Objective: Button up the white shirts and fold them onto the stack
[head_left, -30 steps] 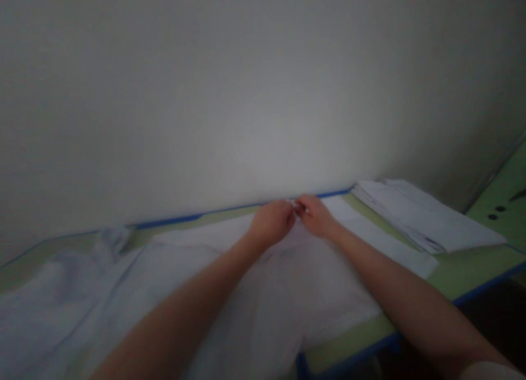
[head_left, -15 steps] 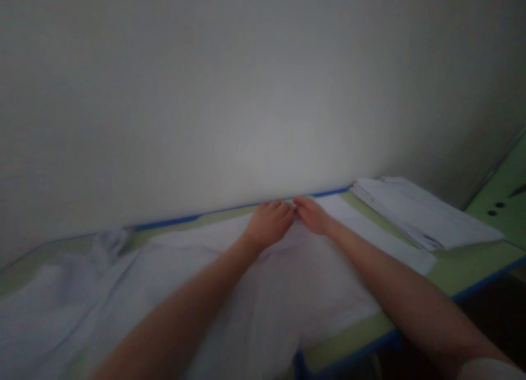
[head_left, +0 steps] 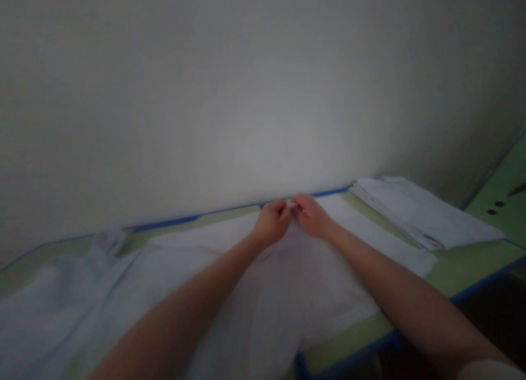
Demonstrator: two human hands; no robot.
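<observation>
A white garment, apparently a shirt, lies spread over the green table, its lower part running over the front edge. At its far edge by the wall, my left hand is closed in a pinch on the white cloth. Close beside it, my right hand also pinches the cloth, fingertips facing the left ones. A small bit of white fabric shows between the two hands. The exact part held is blurred. Beneath the garment on the right, a flat white sheet sticks out.
A folded stack of white cloth rests at the right end of the table, which has blue edging. Crumpled white cloth lies on the left. A pale wall rises behind. A green panel with dark holes stands far right.
My left hand has turned and curled its fingers toward the right hand. The right hand has curled in too, and a bit of white cloth now shows between them.
</observation>
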